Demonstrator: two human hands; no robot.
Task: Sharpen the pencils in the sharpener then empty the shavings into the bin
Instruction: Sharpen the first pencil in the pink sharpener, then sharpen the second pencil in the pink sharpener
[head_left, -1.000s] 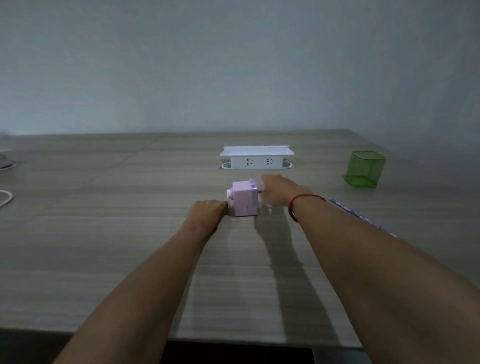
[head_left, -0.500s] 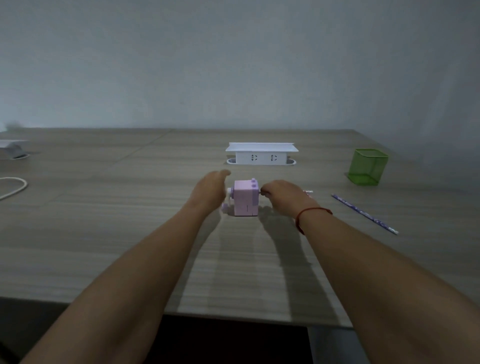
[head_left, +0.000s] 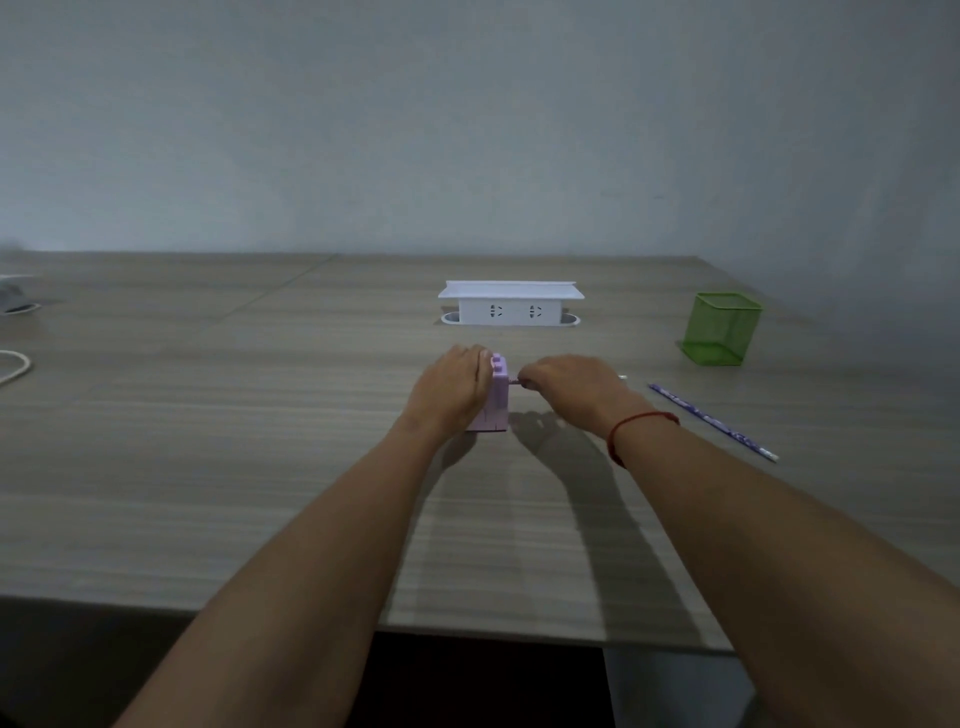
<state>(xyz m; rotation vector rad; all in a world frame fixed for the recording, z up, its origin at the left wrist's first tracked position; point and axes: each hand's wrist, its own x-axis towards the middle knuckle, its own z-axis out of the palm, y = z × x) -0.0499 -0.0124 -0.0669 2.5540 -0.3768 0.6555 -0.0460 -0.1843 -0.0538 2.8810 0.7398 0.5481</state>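
Clasping the lilac sharpener (head_left: 497, 400) from its left side and top with the left hand (head_left: 452, 392), fingers curled over the body. Impossible to tell whether turning a crank or merely bracing, with that whole side hidden. Pinching a pencil (head_left: 515, 382) in the curled right hand (head_left: 566, 384), just right of the sharpener. Only a short dark stretch showing between fingertips and the sharpener's right face, plus a pale tip past the far side of the hand, perhaps its other end. Red string (head_left: 641, 423) around the right wrist. Sharpener standing on the table (head_left: 208, 467) between the two hands, touching the left one.

Judged to be mid-sharpening, shavings not yet emptied.

Beyond the right hand, lying flat and well apart from it: a second pencil (head_left: 711, 422), purple-patterned, untouched. Further right and ahead: a green mesh container (head_left: 722, 327), probably the bin. Straight ahead of both hands: a white socket box (head_left: 511, 304). Far left of the left hand: a pale cable (head_left: 15, 364).

Possible trouble from here:
- Snapping the lead by feeding the pencil in at a tilt or pushing too hard.
- Sliding or tipping the light sharpener through a loose left-hand hold.
- Spilling shavings on the table by opening it before reaching the container, or losing fine shavings through the mesh.
- Nudging the second pencil into a roll with the right forearm.
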